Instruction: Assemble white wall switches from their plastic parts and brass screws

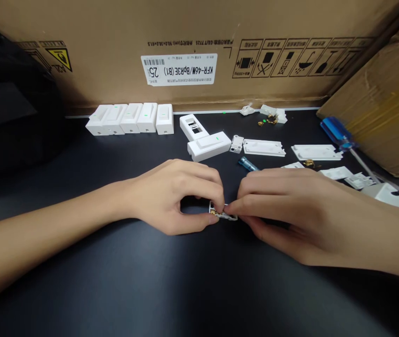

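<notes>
A small white plastic part (pixel 232 216) with brass-coloured metal inside lies on the dark table at the centre. My left hand (pixel 181 196) grips its left end between thumb and index finger. My right hand (pixel 283 210) is closed at the part's right side, its fingertips pressed together against it; whether they hold a smaller piece is hidden. Just behind my right hand lies a blue-green cylindrical tool (pixel 247 164), partly covered by the fingers. Beyond my left hand, a white switch housing (pixel 209 145) rests against an open white frame (pixel 192 127).
Several white housings (pixel 131 118) stand in a row at the back left. White plates (pixel 264 147), brass pieces (pixel 272 119) and a blue-handled screwdriver (pixel 337 133) lie right. A cardboard box (pixel 115 61) backs the table (pixel 132 281); a black bag (pixel 10 103) is left.
</notes>
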`<state>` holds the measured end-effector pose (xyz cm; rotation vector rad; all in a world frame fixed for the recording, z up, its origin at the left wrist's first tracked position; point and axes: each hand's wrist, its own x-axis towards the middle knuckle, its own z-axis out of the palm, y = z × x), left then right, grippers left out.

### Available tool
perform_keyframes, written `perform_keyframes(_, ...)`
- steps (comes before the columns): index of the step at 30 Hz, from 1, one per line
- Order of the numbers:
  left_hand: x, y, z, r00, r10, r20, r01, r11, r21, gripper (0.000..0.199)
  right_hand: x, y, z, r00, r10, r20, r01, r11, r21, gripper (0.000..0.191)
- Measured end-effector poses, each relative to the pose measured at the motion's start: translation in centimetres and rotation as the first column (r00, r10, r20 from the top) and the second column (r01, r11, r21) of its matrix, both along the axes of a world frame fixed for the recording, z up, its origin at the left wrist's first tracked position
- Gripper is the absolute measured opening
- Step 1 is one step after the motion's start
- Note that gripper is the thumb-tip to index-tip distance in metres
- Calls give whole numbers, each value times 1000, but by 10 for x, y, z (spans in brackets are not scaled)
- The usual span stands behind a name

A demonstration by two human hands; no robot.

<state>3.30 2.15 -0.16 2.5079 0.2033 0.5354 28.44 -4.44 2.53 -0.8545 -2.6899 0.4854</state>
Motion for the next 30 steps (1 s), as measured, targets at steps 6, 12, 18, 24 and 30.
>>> perform_keyframes(6,0,0,0,1000,-6,-4,6,1000,1,9,0,-2,0,997,-8,81,8,1000,-10,22)
perform_keyframes(12,1,1,1,1000,-18,-7,18,1000,2,7,-2,-2,-2,998,-10,62,12,999,-37,28)
perform_keyframes(18,1,0,2,1000,-26,-15,25,1000,-17,5,-1,-2,-4,998,-16,67,20,998,-61,29)
perform_keyframes(24,1,0,2,1000,-21,0,21,1000,-13,6,-1,-1,-2,997,-15,79,21,998,-67,26)
perform_keyframes(30,2,0,1,999,-28,15,28,1000,11,7,-2,-3,0,996,-24,89,31,997,-74,26)
